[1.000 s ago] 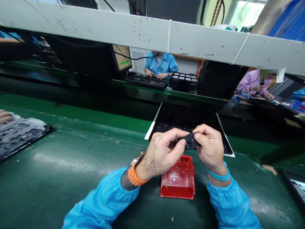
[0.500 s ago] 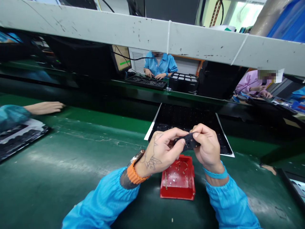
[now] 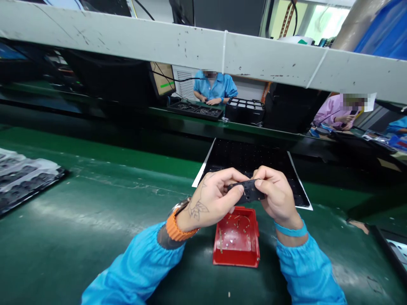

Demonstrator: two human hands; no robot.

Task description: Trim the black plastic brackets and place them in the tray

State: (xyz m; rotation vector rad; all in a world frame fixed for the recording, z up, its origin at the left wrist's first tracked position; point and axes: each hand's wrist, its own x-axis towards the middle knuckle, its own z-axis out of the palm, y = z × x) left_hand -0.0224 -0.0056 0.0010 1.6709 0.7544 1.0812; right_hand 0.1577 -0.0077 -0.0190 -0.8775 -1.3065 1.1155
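My left hand [image 3: 208,199] and my right hand [image 3: 275,195] meet above the green belt, and both pinch a small flat black plastic part [image 3: 248,191] with holes in it. The left thumb and fingers close on its left end, the right fingers on its right end. Directly below the hands sits a small red tray [image 3: 237,258] holding several tiny screws. Behind the hands lies a black tray [image 3: 251,156] of small compartments on a white sheet. I wear blue sleeves, an orange watch strap on the left wrist and a blue band on the right.
The green conveyor belt [image 3: 104,203] spreads left. A black tray with clear-wrapped parts [image 3: 22,178] lies at the left edge. A grey beam [image 3: 190,42] crosses overhead. Two people work at the far bench, one in blue [image 3: 214,87], one in pink [image 3: 337,112]. Another dark tray edge [image 3: 391,250] shows at right.
A co-worker's arm that reached over the belt at far left half a second ago is gone. My hands stay together on the black part, shifted slightly; the view tilted a little.
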